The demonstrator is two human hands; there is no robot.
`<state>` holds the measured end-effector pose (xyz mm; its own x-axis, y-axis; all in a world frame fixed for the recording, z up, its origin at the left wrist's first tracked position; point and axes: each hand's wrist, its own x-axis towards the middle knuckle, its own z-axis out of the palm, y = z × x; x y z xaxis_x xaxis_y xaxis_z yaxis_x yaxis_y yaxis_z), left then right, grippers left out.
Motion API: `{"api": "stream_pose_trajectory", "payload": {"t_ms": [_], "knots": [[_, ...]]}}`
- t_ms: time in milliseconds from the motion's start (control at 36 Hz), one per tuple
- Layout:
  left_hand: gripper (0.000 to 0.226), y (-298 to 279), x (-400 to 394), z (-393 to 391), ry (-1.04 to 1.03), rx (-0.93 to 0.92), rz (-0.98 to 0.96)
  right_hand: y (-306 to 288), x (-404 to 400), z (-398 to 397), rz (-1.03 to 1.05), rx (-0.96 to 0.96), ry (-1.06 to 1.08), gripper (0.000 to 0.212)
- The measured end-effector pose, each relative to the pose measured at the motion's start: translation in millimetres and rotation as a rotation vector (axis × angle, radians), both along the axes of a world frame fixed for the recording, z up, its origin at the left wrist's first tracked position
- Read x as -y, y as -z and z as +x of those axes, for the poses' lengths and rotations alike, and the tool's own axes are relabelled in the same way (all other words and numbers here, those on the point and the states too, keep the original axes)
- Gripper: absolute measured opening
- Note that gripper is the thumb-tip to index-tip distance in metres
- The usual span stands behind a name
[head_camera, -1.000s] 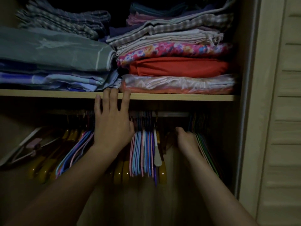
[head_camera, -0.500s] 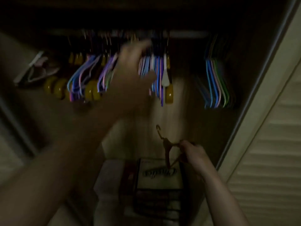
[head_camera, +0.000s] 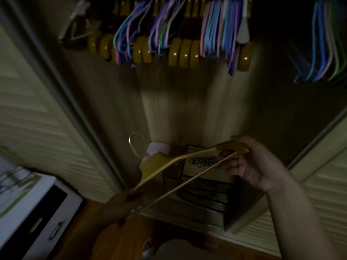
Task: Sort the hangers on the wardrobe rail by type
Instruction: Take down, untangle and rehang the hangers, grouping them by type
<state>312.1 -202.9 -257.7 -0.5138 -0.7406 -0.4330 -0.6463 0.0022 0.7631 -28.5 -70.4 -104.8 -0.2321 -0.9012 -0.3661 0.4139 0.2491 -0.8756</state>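
Wooden hanger point(head_camera: 159, 164) (gold hook) held below the rail's mixed hangers point(head_camera: 180, 34) — right hand point(head_camera: 249, 166) grips one end, left hand point(head_camera: 122, 205), blurred, seemingly grips the other

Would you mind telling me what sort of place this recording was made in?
Most likely a bedroom wardrobe at home: coloured plastic hangers and wooden hangers hang overhead, louvred doors flank the opening, and the right hand holds a wooden hanger just taken off.
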Motion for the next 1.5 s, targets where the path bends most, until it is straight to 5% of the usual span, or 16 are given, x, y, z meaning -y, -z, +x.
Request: {"api": "stream_pose_trajectory", "payload": {"t_ms": [83,250,361,444,500,611,750,972,1056,1500], "knots": [[0.026,-13.8,6.8,21.7,-0.050,-0.021,-0.025,-1.2,10.2,-4.9,-0.066,0.086,0.004,0.043],[0.045,-57.1,4.5,47.7,-0.243,-0.392,0.141,14.8,19.4,-21.3,-0.062,0.260,0.159,0.036],[0.079,-90.0,3.5,50.9,-0.294,-0.598,0.174,37.0,21.3,-27.3,-0.083,0.380,0.258,0.038],[0.088,-113.8,4.0,48.1,-0.281,-0.624,0.133,61.3,21.9,-30.9,-0.023,0.410,0.319,0.037],[0.079,-128.8,3.4,42.7,-0.209,-0.554,0.072,83.9,22.2,-34.4,0.167,0.174,0.350,0.032],[0.055,-156.4,2.2,33.8,-0.100,-0.378,-0.101,93.9,16.5,-34.1,0.445,-0.681,0.226,0.023],[0.013,-195.9,18.7,19.2,0.106,-0.097,-0.326,30.0,37.6,-10.7,0.211,-0.589,0.015,0.010],[0.063,-273.7,46.6,24.6,0.181,-0.018,-0.313,-102.2,62.9,42.5,-0.269,-0.707,-0.109,0.015],[0.063,-306.3,54.7,40.2,0.129,-0.087,-0.286,-138.3,72.5,62.1,-0.375,-0.835,-0.136,0.017],[0.046,-371.2,125.4,140.3,-0.064,-0.232,-0.347,-223.3,158.6,162.2,-0.367,-1.260,-0.138,0.016]]}}
